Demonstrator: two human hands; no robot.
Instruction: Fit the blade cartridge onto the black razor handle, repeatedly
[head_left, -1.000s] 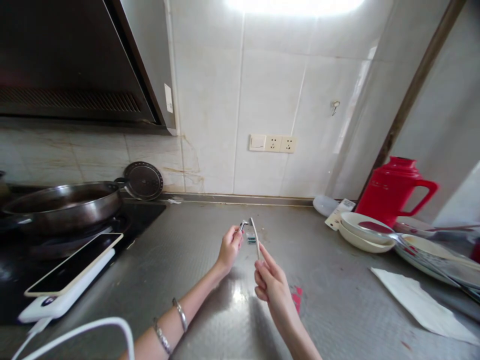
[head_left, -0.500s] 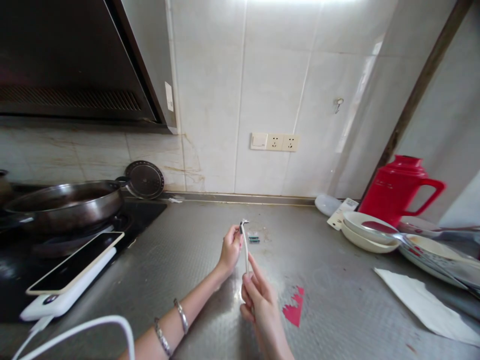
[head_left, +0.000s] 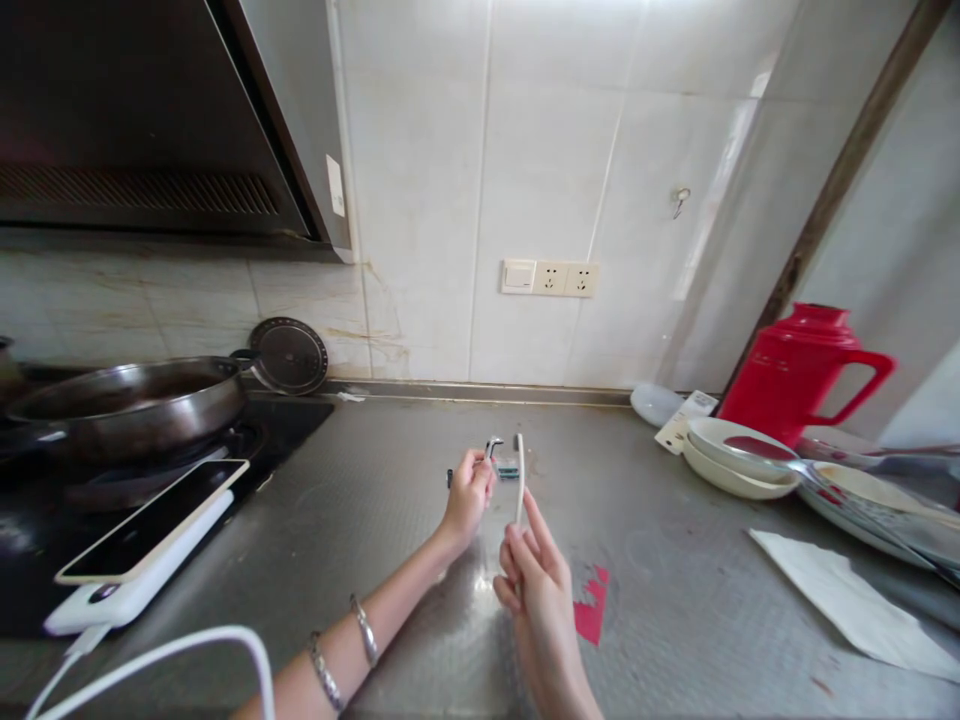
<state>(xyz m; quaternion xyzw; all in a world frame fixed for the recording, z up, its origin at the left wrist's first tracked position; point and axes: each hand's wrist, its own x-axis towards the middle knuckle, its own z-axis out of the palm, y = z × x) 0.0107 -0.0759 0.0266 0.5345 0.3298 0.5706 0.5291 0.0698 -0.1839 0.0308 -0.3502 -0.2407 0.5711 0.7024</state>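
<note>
1. White, slim stick with a dark tuft at its tip (head_left: 520,475), resembling a toothbrush, is pinched by its lower part between the thumb and fingers of the right hand (head_left: 538,580).
2. Curled fingers of the left hand (head_left: 465,500) grasp a small shiny metal piece with a bent top (head_left: 492,448); a dark, blunt end (head_left: 450,478) shows just left of that hand, and whether it belongs to the same piece I cannot tell.
3. Grey textured steel counter (head_left: 360,490) spreads around both hands. Its back edge meets a narrow ledge (head_left: 450,391) below the tiles, well beyond the stick's tip. Leftward it reaches the black glass hob (head_left: 296,420); rightward, stacked cream bowls (head_left: 739,480) and a white paper sheet (head_left: 847,600) bound the space, well apart from the right hand.
4. Long axis of the stick: nearly straight away from the person, tip toward the wall, tuft facing left to the metal piece, with a gap between them.
5. Small clear packet with dark green strips (head_left: 508,470) appears between the two held items, on the counter.
6. Jagged red scrap (head_left: 594,612) lies just right of the right hand.
</note>
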